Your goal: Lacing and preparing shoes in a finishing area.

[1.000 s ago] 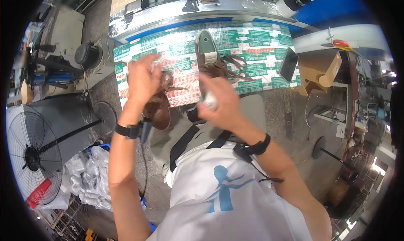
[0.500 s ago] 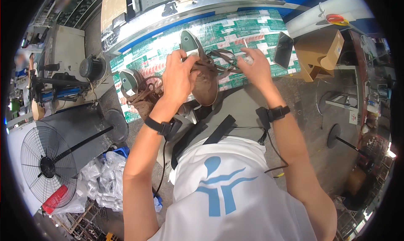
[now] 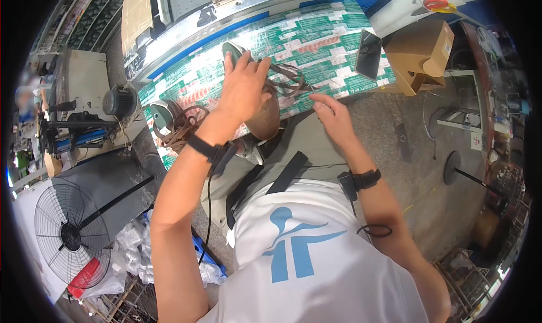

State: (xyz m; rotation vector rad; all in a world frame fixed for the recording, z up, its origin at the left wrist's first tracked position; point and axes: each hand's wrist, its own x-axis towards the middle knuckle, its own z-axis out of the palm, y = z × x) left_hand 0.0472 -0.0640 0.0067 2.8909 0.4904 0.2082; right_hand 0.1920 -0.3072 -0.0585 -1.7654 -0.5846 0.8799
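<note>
A brown shoe (image 3: 263,120) with a green insole lies toe toward me on the table's near edge. My left hand (image 3: 243,89) is wrapped over its upper from the left, hiding much of the lacing. Loose brown shoelaces (image 3: 291,80) trail from the shoe to the right. At their end, my right hand (image 3: 334,118) is closed in a pinch, with a thin pale tip by its fingertips; what it holds is too small to make out. Left of my left hand sits a second brown shoe (image 3: 179,126), its laces loose and its green insole showing.
Green-and-white printed covering wraps the table (image 3: 333,69). A dark phone (image 3: 368,54) lies at its right, beside an open cardboard box (image 3: 420,52). A metal-edged machine bed (image 3: 186,41) runs along the far side. A floor fan (image 3: 70,235) and plastic bags (image 3: 132,247) stand at lower left.
My left hand has moved from a pinch at the laces to lying over the shoe. My right hand has dropped lower, toward me. The whole view has shifted slightly.
</note>
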